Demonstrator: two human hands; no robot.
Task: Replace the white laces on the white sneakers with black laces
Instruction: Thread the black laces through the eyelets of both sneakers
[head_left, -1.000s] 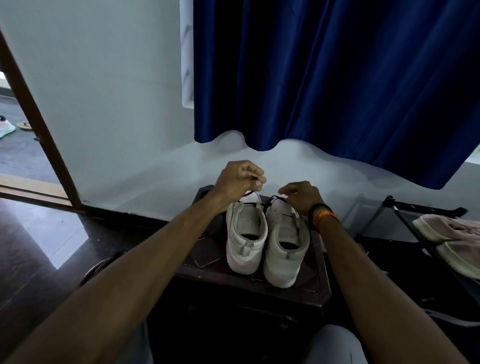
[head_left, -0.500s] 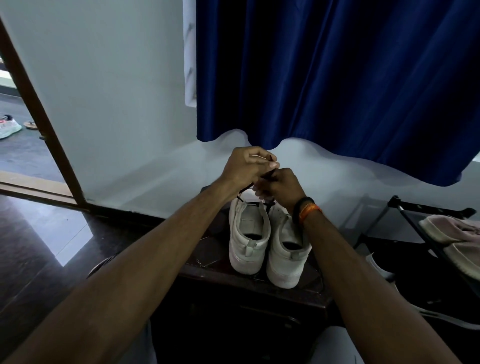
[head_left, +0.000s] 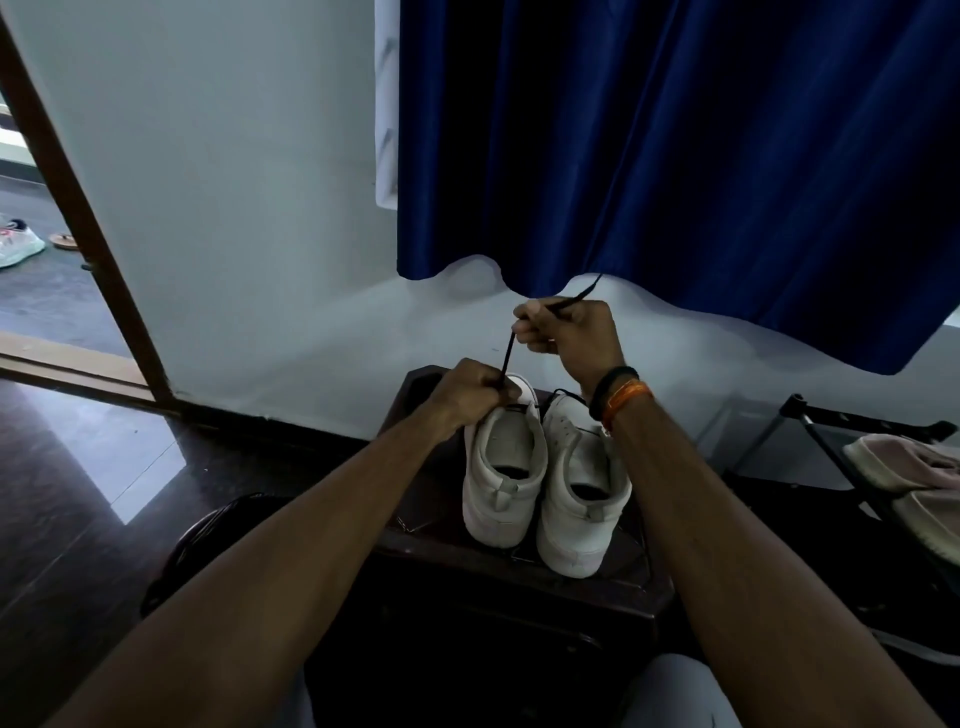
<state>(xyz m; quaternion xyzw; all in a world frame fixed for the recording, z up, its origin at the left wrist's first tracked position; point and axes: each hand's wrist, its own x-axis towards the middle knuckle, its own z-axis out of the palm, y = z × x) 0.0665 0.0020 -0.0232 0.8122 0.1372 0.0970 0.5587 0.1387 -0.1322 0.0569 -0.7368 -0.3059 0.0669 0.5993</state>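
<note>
Two white sneakers (head_left: 545, 478) sit side by side on a dark table (head_left: 613, 582), heels toward the person, toes toward the far wall. The left hand (head_left: 470, 397) rests on the toe end of the left sneaker (head_left: 501, 467), fingers curled tight around the black lace (head_left: 508, 356) right where it leaves the shoe. The right hand (head_left: 569, 332) is up above the shoes, pinching the same lace, whose free end sticks out up and to the right against the blue curtain (head_left: 675, 156).

Half a second ago both hands were bunched together just over the toes; now the right one has risen and pulled away, so the lace runs taut between the two. Reads as drawing slack through an eyelet on the left sneaker, so lacing there is under way, not finished. How many eyelets are done is hidden by the left hand. The right sneaker (head_left: 582, 499) shows some black lace near its toe; how far it is threaded I cannot tell. No white laces visible.

Shoe rack (head_left: 852, 431) at right holds another pair.
</note>
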